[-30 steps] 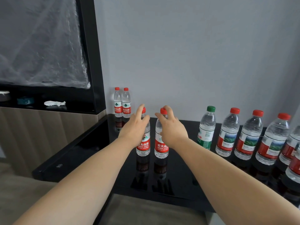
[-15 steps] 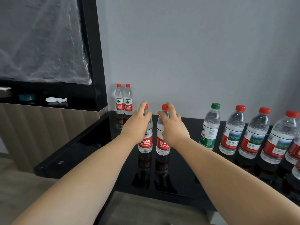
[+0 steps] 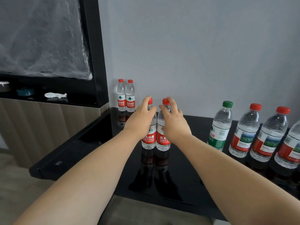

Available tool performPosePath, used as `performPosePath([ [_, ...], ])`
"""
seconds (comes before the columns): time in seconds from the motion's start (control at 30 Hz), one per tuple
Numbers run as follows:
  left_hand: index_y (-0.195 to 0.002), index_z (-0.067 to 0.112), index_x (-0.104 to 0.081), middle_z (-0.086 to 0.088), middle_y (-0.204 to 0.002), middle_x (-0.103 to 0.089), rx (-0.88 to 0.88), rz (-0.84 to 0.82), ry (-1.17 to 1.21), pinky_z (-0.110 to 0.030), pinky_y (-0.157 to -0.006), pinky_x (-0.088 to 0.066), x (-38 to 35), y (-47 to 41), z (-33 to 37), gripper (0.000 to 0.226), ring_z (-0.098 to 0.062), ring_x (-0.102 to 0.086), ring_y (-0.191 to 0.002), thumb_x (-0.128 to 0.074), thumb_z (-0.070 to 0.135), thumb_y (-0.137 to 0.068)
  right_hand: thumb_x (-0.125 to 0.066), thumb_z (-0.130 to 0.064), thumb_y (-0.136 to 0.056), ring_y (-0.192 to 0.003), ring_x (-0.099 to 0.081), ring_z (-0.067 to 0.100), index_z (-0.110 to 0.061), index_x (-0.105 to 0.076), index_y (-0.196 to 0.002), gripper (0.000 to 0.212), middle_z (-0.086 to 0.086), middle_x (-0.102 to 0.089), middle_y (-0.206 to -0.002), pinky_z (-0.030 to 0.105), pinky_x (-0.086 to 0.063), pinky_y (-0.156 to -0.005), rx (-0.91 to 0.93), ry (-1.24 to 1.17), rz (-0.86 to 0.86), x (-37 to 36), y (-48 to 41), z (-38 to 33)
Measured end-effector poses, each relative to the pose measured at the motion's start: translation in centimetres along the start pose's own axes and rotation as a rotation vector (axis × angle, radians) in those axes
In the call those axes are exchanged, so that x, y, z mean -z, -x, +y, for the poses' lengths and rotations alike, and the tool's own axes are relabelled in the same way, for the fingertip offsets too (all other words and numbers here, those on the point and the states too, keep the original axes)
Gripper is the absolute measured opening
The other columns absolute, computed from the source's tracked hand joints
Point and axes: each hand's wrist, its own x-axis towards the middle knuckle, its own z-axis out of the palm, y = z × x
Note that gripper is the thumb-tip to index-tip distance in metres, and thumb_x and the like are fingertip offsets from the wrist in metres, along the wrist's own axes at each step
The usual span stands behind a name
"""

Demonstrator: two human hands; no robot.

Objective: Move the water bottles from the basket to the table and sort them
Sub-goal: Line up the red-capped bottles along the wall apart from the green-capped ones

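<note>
Head cam: both hands are over the glossy black table (image 3: 178, 179), one bottle each. Left hand (image 3: 141, 116) wraps the shoulder of the left red-label bottle (image 3: 149, 138), fingertips up at its red cap. Right hand (image 3: 174, 122) curls round the upper part of the right red-label bottle (image 3: 163, 140), one finger over the cap. Both bottles are upright on the table mid-surface, side by side; touching or just apart, can't tell.

Back-left corner against the wall: back pair of bottles (image 3: 121, 101), red caps and red labels, upright and touching each other. Right side, a row: green-cap bottle (image 3: 219, 127), then landscape-label bottles (image 3: 269, 137) with red caps, the last cut off by the frame edge.

Left of the table: dark shelf (image 3: 78, 101) with a white crumpled item (image 3: 55, 95) and a teal object (image 3: 25, 92), and a plastic-wrapped panel (image 3: 40, 38) above.
</note>
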Motion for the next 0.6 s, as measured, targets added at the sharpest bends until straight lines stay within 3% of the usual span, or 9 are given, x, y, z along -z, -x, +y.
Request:
performPosePath([
  [0.23, -0.135, 0.016, -0.049, -0.004, -0.165, -0.008, 0.001, 0.01, 0.0, -0.037, -0.075, -0.062, -1.6, -1.9, -1.4, 0.068, -0.029, -0.056, -0.123, -0.082, 0.001, -0.078, -0.08, 0.002, -0.08, -0.131, -0.047, 0.034, -0.027, -0.032, -0.155, 0.094, -0.008, 0.006, -0.167, 0.036, -0.06, -0.084, 0.002, 0.019, 0.031, -1.7, -2.2, 0.1],
  [0.6, -0.135, 0.017, -0.049, 0.001, -0.166, -0.006, 0.001, 0.022, 0.043, -0.042, -0.076, -0.062, -4.3, -5.3, -4.2, 0.066, -0.029, -0.052, -0.127, -0.079, -0.001, -0.079, -0.08, 0.001, -0.081, -0.135, -0.044, 0.034, -0.027, -0.03, -0.157, 0.095, -0.008, 0.009, -0.168, 0.038, -0.059, -0.089, 0.0, 0.029, 0.023, -4.5, -6.6, 0.5],
])
